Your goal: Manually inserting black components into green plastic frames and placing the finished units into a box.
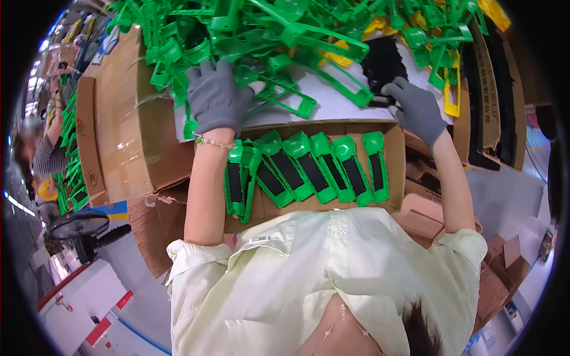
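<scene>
My left hand (217,95), in a grey glove, is closed over a green plastic frame (285,98) at the near edge of a big heap of green frames (279,29). In a matching grey glove, my right hand (415,107) pinches a black pad (380,99) at the bottom of a black pad stack (385,62) on the white table. Just below both hands stands an open cardboard tray (399,139). It holds a row of several green frames with black inserts (314,166), lying side by side.
A large cardboard box (122,113) stands to the left. A few yellow frames (451,98) and long black strips (478,118) lie at the right. Another person's arm (50,151) works at the far left. A black fan (80,228) sits lower left; cardboard boxes (427,219) lower right.
</scene>
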Available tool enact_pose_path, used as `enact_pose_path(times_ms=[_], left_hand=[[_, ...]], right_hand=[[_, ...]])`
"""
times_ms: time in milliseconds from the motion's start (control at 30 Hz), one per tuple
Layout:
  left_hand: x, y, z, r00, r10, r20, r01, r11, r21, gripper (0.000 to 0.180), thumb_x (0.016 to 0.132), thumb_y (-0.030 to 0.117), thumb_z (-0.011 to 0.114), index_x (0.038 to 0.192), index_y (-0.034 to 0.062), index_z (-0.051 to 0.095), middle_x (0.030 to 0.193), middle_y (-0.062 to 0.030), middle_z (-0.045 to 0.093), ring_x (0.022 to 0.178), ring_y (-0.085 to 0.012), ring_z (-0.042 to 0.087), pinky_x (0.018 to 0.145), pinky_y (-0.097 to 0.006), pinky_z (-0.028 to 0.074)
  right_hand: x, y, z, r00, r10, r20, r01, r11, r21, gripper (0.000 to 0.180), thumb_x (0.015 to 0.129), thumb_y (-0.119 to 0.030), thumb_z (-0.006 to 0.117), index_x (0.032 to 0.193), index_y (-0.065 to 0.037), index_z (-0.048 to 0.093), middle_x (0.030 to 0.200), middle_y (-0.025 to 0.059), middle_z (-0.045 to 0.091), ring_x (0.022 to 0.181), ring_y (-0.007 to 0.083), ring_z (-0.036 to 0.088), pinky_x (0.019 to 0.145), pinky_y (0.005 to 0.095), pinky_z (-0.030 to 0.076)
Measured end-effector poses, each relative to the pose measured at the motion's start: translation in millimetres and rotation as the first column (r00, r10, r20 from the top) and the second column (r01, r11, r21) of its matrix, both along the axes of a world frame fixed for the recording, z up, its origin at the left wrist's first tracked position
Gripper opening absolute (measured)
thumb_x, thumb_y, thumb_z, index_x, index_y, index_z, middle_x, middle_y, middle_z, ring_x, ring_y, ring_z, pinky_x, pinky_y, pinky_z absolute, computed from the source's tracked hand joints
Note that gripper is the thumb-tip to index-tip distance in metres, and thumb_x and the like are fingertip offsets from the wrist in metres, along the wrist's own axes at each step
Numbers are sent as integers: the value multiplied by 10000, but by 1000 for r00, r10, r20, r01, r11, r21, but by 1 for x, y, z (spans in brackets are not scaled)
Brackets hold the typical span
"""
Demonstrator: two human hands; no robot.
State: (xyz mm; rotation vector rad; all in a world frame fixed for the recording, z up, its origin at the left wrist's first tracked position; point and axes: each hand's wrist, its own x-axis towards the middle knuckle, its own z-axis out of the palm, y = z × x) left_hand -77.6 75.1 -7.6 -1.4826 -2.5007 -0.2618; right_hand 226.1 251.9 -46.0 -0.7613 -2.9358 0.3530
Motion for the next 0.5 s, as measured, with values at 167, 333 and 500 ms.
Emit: enact_pose_path(times_ms=[167,333,500], left_hand=[[1,5,-19,990,132,-52,-139,978,-157,550,599,469,772,979,93,642,1043,-150,559,987,-338,489,845,-425,426],[-14,-7,-21,963,112,247,-111,994,-17,522,609,406,758,991,73,633,1100,-155,538,1049,-337,463,889,-433,405],[-14,-57,9,529,-59,847,-153,975,163,343,739,206,715,1016,22,629,936,-114,648,814,-203,620,678,-293,493]], right_hand=[[6,1,-2,1000,-22,-3,21,997,-78,148,716,-72,657,851,-80,597,863,65,547,722,261,585,632,367,468],[23,-6,15,960,-195,-199,171,976,-131,171,759,-111,683,900,-70,596,744,44,598,600,127,544,560,273,439],[22,-44,46,630,-690,-356,352,663,-661,216,853,-170,634,1042,-76,587,721,-15,562,565,39,509,457,181,358]])
